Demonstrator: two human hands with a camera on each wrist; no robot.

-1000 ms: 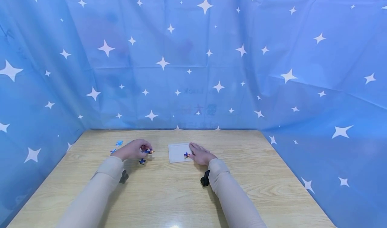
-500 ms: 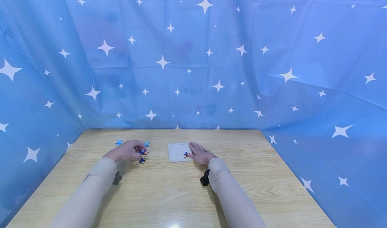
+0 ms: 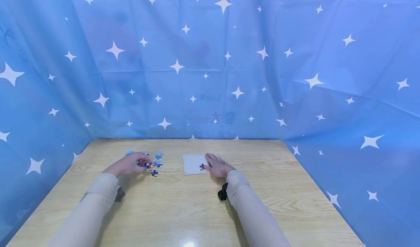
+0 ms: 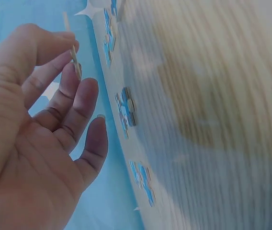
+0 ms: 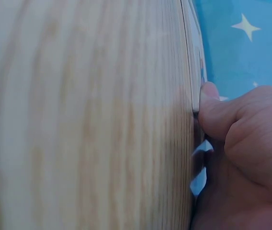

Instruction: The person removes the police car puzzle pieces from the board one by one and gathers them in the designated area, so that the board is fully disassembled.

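My left hand (image 3: 128, 165) is over the left part of the table, among loose jigsaw pieces. Between its thumb and fingertips it pinches a thin jigsaw piece (image 4: 75, 60), seen edge-on in the left wrist view; the other fingers are loosely bent. My right hand (image 3: 218, 166) rests at the right edge of a white puzzle tray (image 3: 191, 163), fingers extended along that side, with the thumb (image 5: 212, 108) on its near corner area. A dark blue and orange piece (image 3: 202, 166) lies in the tray beside that thumb.
Around the left hand lie a light blue piece (image 3: 159, 155), a blue piece (image 3: 159, 164) and a dark blue piece (image 3: 154, 173). Another light blue piece (image 3: 129, 152) shows behind the wrist. A starry blue curtain (image 3: 210, 75) stands behind the wooden table (image 3: 183, 210).
My left hand has moved left, away from the tray, and uncovered light blue and blue pieces on the table. The right hand and the tray have stayed in place.
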